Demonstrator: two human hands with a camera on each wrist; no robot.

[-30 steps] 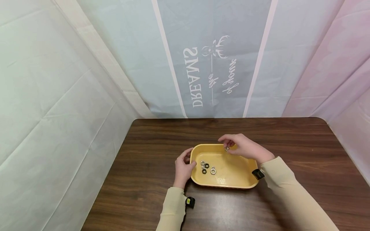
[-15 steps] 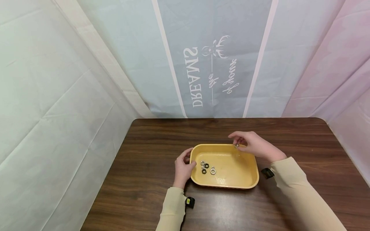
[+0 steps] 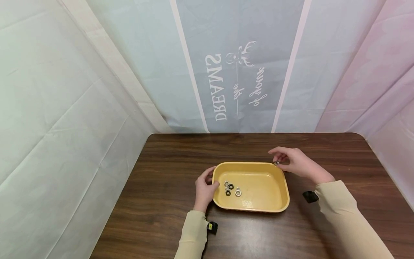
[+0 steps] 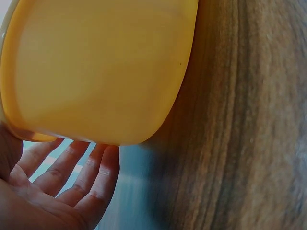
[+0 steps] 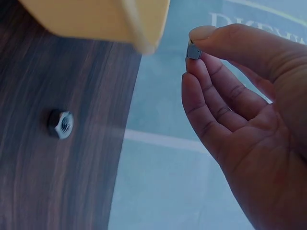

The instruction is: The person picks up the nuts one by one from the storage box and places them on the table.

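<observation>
Yellow and rectangular, the tray (image 3: 262, 190) holds hex nuts (image 3: 231, 187); the left hand (image 3: 204, 189) grips its left end, the right hand (image 3: 299, 163) pinches another nut (image 5: 194, 51) near its far right corner.

On the wood-grain desk (image 3: 161, 208) stands a yellow tray (image 3: 262, 190). The left hand (image 3: 204, 190) grips its left end; the right hand (image 3: 295, 163) pinches a small metal nut (image 3: 276, 163) near its far right corner. Silver nuts (image 3: 238, 195) and black nuts (image 3: 228, 195) lie in its left part.
</observation>
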